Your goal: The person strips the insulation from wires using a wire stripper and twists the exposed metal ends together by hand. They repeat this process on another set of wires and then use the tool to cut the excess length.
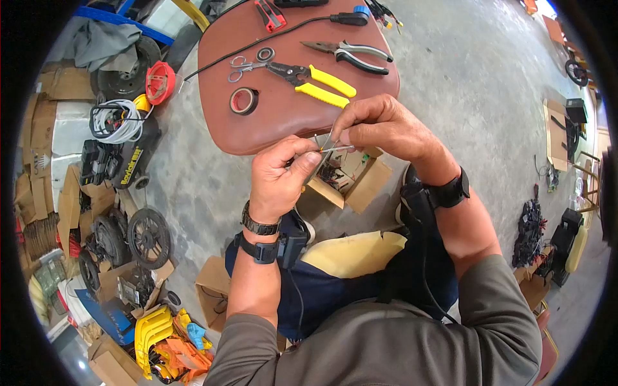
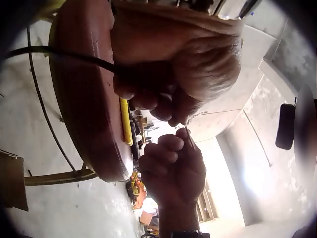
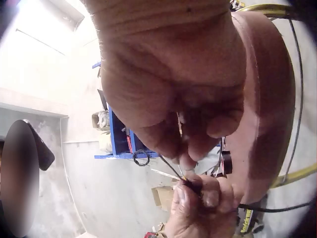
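Over the front edge of a red-brown padded stool point(image 1: 290, 132), both hands work close together. The left hand point(image 1: 277, 177) pinches the end of a black cable point(image 3: 272, 209) between thumb and fingers, and thin wires stick out of that end. The right hand point(image 1: 389, 132) pinches one thin wire point(image 3: 171, 167) between thumb and forefinger. A second, pale wire point(image 3: 163, 173) juts out beside it. In the left wrist view, the black cable point(image 2: 49, 50) runs into the left palm, where the fingers hide the rest.
On the stool lie wire strippers point(image 1: 322, 95) with yellow handles, pliers point(image 1: 341, 49), scissors point(image 1: 239, 66), a tape roll point(image 1: 253, 104), a red utility knife point(image 1: 270, 18) and a plug point(image 1: 351, 18). An open cardboard box point(image 1: 368, 183) stands below the hands. Wheels point(image 1: 149, 237) and boxes crowd the left floor.
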A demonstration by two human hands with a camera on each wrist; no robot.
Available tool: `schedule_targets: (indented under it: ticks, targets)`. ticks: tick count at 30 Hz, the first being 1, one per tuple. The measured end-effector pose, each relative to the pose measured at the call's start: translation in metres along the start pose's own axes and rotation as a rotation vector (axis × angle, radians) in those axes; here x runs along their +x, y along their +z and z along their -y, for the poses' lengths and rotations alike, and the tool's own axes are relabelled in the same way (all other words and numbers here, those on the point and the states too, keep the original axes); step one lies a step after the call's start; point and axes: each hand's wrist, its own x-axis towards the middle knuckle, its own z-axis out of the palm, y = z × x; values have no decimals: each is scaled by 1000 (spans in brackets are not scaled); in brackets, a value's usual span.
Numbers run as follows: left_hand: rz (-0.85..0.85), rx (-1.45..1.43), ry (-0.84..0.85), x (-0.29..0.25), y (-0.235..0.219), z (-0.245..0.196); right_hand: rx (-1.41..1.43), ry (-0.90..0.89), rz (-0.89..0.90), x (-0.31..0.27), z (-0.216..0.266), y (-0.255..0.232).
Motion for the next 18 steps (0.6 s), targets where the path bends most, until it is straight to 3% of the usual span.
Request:
schedule_targets:
  ticks: [3, 6, 9, 18]
  targets:
    - [-36, 76, 66, 2, 4, 1, -6, -15, 26, 1, -5, -3]
    - [-115, 154, 106, 4, 6, 4, -156, -256, -121, 7, -23, 6]
    - [-194, 105, 40, 1, 9, 7, -318, -476, -226, 9, -24, 11]
    - [-372, -29, -24, 3, 10, 12, -455, -497, -428, 12, -27, 24]
